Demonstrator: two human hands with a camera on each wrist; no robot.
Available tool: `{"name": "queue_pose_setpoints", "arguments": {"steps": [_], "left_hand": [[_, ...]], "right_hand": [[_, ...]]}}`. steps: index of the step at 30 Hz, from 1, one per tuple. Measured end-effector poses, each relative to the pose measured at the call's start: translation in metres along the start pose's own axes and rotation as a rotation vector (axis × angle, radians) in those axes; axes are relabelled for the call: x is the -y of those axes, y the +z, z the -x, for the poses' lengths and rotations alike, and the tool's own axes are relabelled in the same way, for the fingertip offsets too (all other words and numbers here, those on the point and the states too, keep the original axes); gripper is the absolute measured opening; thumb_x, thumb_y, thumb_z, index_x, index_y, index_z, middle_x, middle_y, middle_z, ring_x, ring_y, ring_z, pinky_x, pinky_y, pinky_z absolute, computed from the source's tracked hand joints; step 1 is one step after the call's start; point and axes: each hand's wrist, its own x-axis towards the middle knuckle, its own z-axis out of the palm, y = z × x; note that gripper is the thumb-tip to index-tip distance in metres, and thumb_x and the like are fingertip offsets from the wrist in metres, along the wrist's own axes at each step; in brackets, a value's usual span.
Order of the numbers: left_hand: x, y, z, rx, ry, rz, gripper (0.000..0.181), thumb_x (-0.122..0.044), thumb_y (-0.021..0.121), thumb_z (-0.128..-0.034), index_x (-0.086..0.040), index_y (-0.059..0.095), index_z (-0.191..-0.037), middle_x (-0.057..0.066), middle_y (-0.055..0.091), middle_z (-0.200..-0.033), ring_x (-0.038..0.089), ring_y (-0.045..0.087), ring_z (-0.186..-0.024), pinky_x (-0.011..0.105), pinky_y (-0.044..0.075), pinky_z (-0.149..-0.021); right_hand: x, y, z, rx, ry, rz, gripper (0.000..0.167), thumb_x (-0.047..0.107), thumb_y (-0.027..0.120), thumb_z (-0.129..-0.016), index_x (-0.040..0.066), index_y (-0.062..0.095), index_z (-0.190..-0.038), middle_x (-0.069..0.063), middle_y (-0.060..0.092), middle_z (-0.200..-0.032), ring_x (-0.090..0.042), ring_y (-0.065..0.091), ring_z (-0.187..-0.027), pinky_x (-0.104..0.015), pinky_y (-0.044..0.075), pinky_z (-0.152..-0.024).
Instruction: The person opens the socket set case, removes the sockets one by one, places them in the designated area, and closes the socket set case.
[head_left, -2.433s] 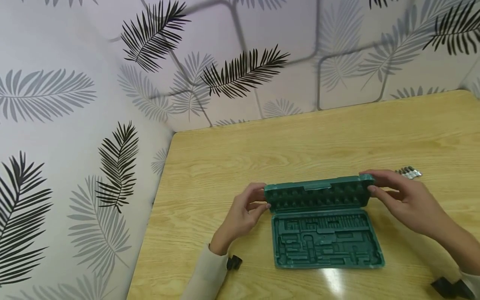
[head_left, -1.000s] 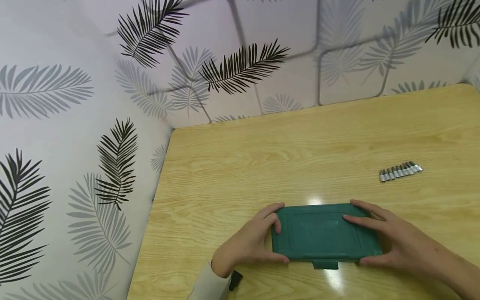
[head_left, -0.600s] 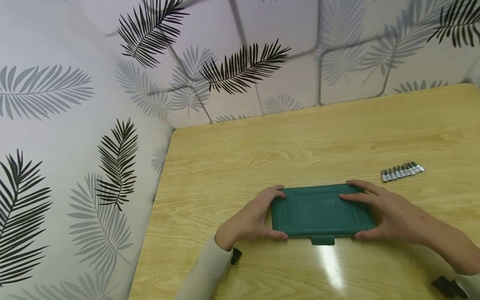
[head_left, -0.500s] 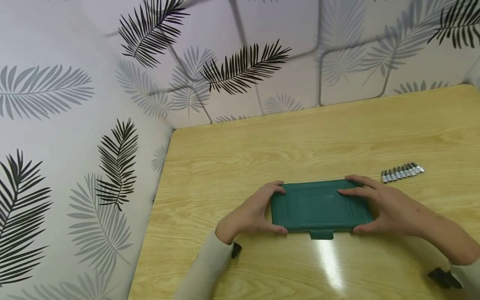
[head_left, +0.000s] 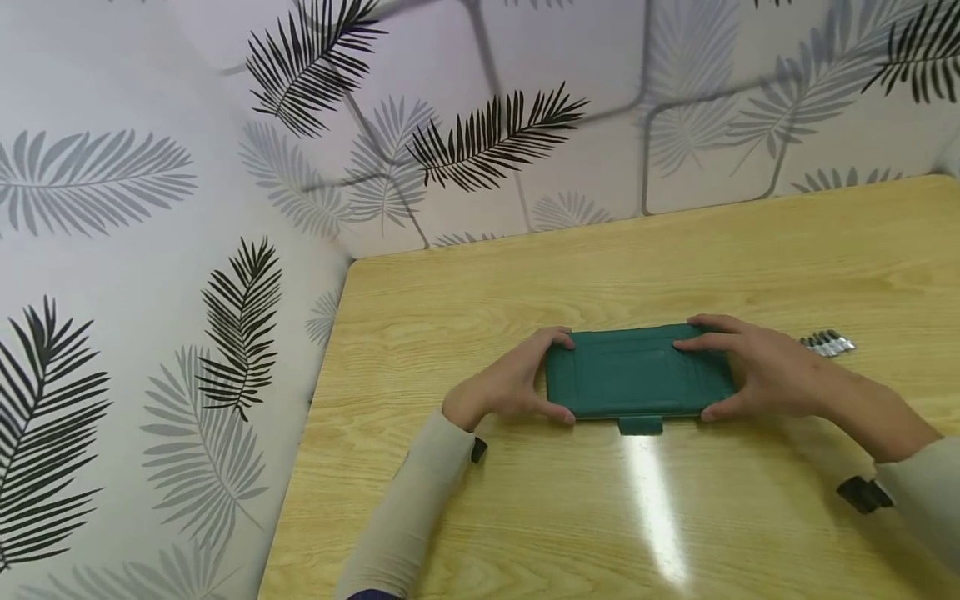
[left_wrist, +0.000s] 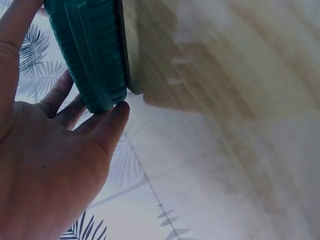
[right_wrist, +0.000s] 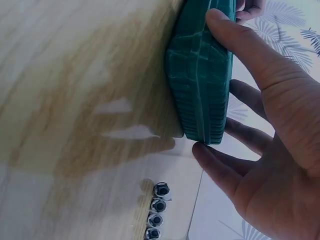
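Note:
A green plastic tool case (head_left: 633,371) lies flat and closed on the table, its latch tab (head_left: 641,426) jutting from the near side. My left hand (head_left: 517,383) grips the left end, thumb at the near edge and fingers at the far edge. At the other end my right hand (head_left: 780,371) holds the case the same way, some fingers on the lid. Both wrist views show the ribbed sides of the case (left_wrist: 92,55) between thumb and fingers. The inside of the case is hidden.
Just beyond my right hand, several small metal sockets (head_left: 836,343) stand in a row, partly covered by that hand in the head view. The wooden table (head_left: 465,292) meets patterned walls at the back and left.
The case stood open at first, its lid held up by both hands; then the lid came down. Since then both hands have slid the closed case away from me, towards the back of the table.

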Motion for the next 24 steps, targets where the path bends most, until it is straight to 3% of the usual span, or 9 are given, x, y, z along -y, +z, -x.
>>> {"name": "queue_pose_setpoints", "arguments": {"steps": [6, 14, 24], "left_hand": [[-0.003, -0.007, -0.005, 0.019, -0.015, -0.018, 0.096, -0.034, 0.099, -0.0832, -0.013, 0.039, -0.156, 0.011, 0.029, -0.177, 0.027, 0.036, -0.160, 0.045, 0.036, -0.133], [-0.007, -0.008, -0.008, 0.036, -0.013, -0.079, 0.098, -0.033, 0.099, -0.0831, -0.009, 0.038, -0.156, 0.015, 0.029, -0.175, 0.029, 0.037, -0.159, 0.044, 0.035, -0.133], [-0.018, -0.007, -0.013, 0.007, -0.066, -0.195, 0.102, -0.037, 0.102, -0.0784, -0.011, 0.044, -0.158, 0.016, 0.028, -0.179, 0.032, 0.032, -0.166, 0.045, 0.037, -0.133]], "right_hand": [[-0.001, -0.004, -0.010, 0.042, 0.026, -0.032, 0.094, 0.050, 0.103, -0.070, 0.015, 0.068, -0.150, -0.024, 0.044, -0.168, -0.056, 0.047, -0.148, -0.072, 0.050, -0.110], [-0.001, -0.007, -0.015, 0.067, 0.025, -0.001, 0.091, 0.051, 0.102, -0.071, 0.014, 0.069, -0.148, -0.025, 0.045, -0.167, -0.055, 0.045, -0.149, -0.071, 0.049, -0.112], [-0.003, -0.004, -0.017, 0.003, -0.014, -0.027, 0.080, 0.054, 0.097, -0.079, 0.013, 0.071, -0.144, -0.028, 0.049, -0.162, -0.055, 0.048, -0.146, -0.073, 0.048, -0.111]]}}
